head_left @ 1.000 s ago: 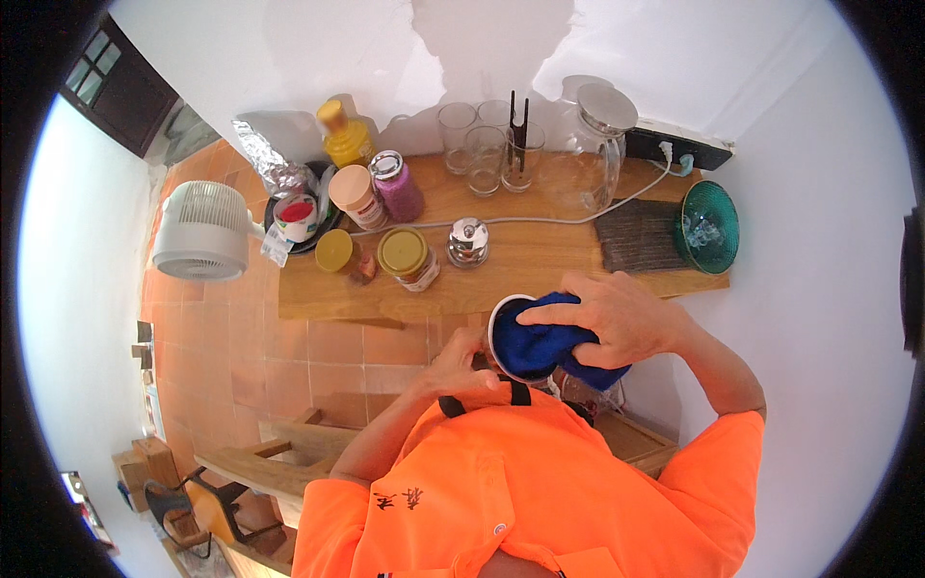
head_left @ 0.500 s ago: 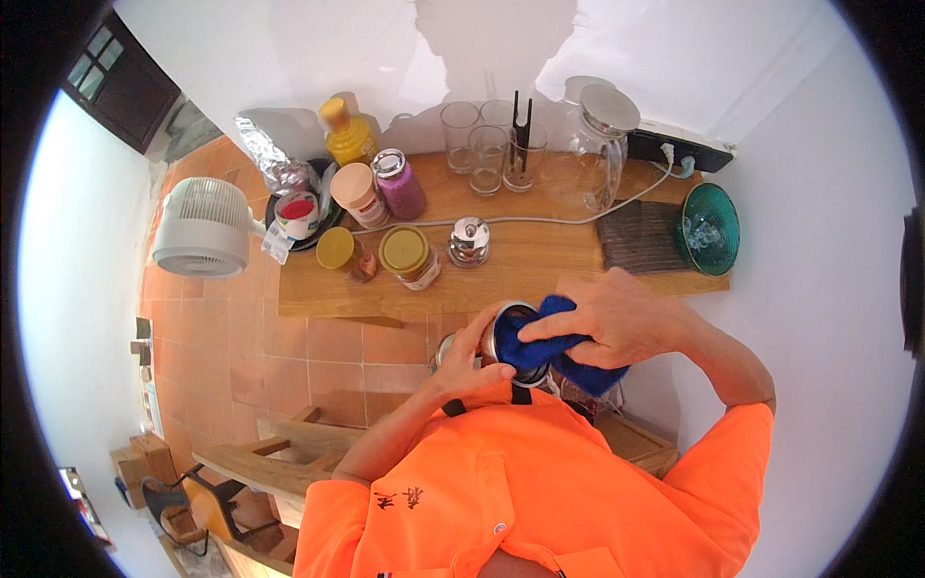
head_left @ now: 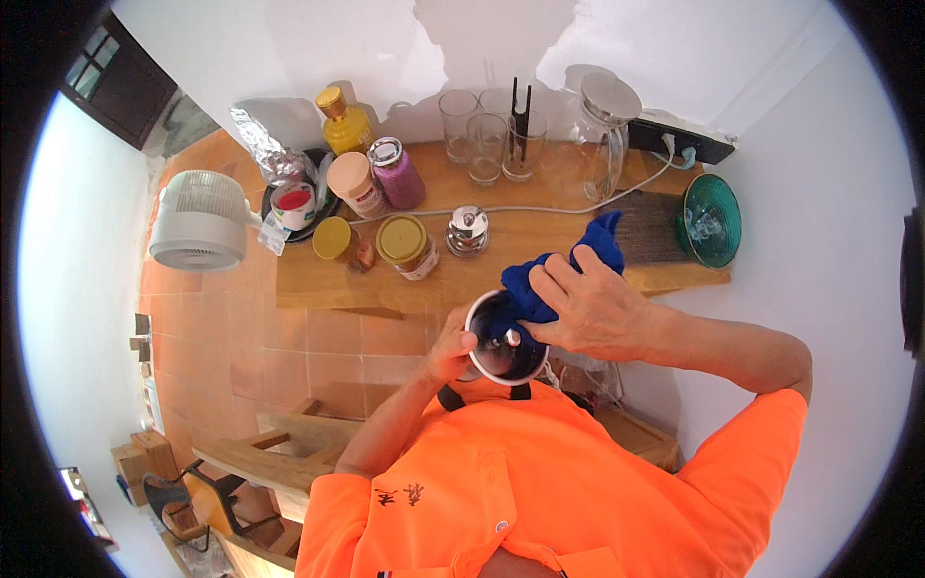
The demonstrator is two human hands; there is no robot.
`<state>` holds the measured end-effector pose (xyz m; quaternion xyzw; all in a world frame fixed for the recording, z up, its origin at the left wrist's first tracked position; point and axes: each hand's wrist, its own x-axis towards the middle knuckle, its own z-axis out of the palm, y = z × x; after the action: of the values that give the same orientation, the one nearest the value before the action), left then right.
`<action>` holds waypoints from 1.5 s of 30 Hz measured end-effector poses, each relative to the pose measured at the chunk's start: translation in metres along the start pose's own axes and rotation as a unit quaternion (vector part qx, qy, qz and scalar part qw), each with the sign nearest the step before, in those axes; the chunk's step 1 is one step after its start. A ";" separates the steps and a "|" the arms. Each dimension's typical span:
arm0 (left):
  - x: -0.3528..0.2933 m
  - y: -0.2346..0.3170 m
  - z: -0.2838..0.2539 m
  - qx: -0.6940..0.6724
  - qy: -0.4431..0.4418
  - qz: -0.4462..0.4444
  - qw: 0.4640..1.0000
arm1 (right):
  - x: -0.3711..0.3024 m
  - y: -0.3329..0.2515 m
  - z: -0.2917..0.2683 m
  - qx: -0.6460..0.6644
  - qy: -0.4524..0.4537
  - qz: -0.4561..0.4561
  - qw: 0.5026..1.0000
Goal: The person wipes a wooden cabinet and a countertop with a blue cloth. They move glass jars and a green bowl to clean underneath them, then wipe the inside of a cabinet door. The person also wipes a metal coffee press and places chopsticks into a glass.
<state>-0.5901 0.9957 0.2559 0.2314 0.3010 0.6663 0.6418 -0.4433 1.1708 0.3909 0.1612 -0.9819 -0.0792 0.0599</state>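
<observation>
My left hand (head_left: 451, 345) is closed on the side of a round pot-like container (head_left: 503, 358) with a white rim, tilted so that its dark, shiny inside shows. A small pale knob or highlight is visible inside it; I cannot tell which. My right hand (head_left: 599, 306) grips a bunched dark blue cloth (head_left: 602, 241) at the container's far right rim. Part of the cloth reaches the opening, and the rest sticks up beyond the fingers. On the wooden table (head_left: 554, 241), a shiny silver domed object (head_left: 468, 231) stands just beyond the container.
Left on the table are gold-lidded jars (head_left: 407, 247), a pink-lidded tub (head_left: 356, 185), a purple bottle (head_left: 398, 175) and a yellow bottle (head_left: 344, 123). Glasses (head_left: 487, 149), a glass jug (head_left: 602, 144), a power cord (head_left: 540, 208) and a green bowl (head_left: 711, 222) stand farther back. A white fan (head_left: 199, 220) is left.
My right hand has lifted the cloth mostly out of the container and away from me. The container has turned, showing more of its inside, and my left hand has shifted slightly left.
</observation>
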 end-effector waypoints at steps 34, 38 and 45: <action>-0.018 0.018 0.006 0.244 -0.065 0.049 0.966 | -0.010 -0.004 -0.014 0.230 -0.051 0.071 0.969; -0.013 0.014 0.005 0.329 -0.050 0.026 0.943 | -0.009 -0.015 0.018 0.087 -0.014 0.018 0.996; -0.009 0.008 0.008 0.446 0.028 0.111 0.887 | -0.020 -0.029 0.031 0.222 -0.202 0.103 0.948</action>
<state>-0.5898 0.9874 0.2680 0.5068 0.5566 0.5349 0.3836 -0.4199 1.1541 0.3537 0.0493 -0.9775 0.1166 -0.1689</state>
